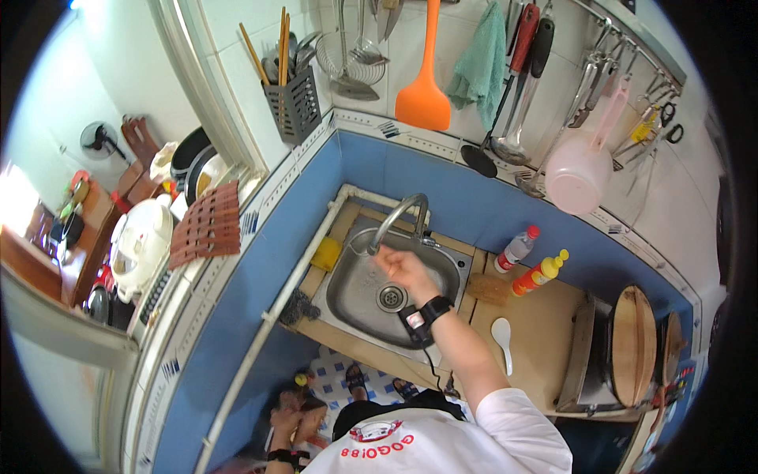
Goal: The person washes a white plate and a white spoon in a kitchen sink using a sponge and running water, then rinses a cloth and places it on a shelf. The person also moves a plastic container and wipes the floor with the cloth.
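Note:
My right hand point(405, 269) reaches over the stainless steel sink point(340, 311), its fingers bent just below the spout of the curved metal faucet point(408, 204). Whether anything is between those fingers is unclear. A round drain strainer point(392, 297) lies beneath the hand. My left hand point(287, 418) hangs low at the bottom left, away from the counter and close to dark, blurred things near the floor. Its grip is too indistinct to make out. On the sink's left rim lie a yellow sponge point(325, 254) and a dark scouring pad point(300, 306).
A white spoon point(501, 340), a brown sponge-like block point(488, 289), a clear bottle point(515, 250) and a red-yellow squeeze bottle point(538, 276) occupy the right counter. Beyond them stands a wooden lid point(633, 346). An orange spatula point(423, 103) and a pink ladle point(579, 172) hang above.

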A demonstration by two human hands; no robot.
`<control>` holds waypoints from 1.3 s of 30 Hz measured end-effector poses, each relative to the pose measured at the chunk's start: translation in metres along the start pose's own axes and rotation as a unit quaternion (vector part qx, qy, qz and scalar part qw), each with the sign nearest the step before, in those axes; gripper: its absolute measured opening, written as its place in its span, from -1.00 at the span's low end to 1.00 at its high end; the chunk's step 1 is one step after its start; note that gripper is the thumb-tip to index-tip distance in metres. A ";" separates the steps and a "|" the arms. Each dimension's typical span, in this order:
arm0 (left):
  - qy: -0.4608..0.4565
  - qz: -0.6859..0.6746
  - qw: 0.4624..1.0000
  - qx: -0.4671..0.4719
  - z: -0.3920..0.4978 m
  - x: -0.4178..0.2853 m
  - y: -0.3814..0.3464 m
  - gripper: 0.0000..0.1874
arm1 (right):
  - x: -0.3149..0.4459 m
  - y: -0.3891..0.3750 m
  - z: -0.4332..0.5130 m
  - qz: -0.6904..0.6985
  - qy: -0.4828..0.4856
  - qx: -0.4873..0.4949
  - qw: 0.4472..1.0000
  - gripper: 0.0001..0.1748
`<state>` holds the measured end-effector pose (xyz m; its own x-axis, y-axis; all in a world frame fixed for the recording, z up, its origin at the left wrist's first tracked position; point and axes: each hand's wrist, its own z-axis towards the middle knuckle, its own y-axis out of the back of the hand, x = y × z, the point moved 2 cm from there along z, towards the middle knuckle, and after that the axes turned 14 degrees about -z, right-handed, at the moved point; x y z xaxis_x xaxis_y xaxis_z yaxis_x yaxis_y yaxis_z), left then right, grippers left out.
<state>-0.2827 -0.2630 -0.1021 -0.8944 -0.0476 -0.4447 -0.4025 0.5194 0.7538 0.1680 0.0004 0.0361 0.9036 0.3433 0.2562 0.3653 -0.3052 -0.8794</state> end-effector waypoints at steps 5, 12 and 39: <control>0.502 -0.613 0.600 -0.109 -0.220 0.048 -0.123 -0.78 | 0.088 0.041 -0.056 -0.768 0.144 -0.159 0.603 -0.72; 0.471 -0.722 0.497 -0.099 -0.423 -0.047 -0.272 -0.76 | 0.143 0.078 -0.048 -0.747 0.230 -0.059 0.621 -0.73; 0.262 -0.671 0.313 -0.619 -0.642 -0.010 -0.234 -0.36 | -0.718 0.056 -0.544 -0.562 -0.573 0.470 0.367 -0.38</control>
<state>-0.3047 -0.9317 0.0368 0.4625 0.1840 -0.8673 0.0378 -0.9814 -0.1880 -0.3390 -0.7466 0.0213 -0.5837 0.0948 0.8064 -0.3626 0.8581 -0.3634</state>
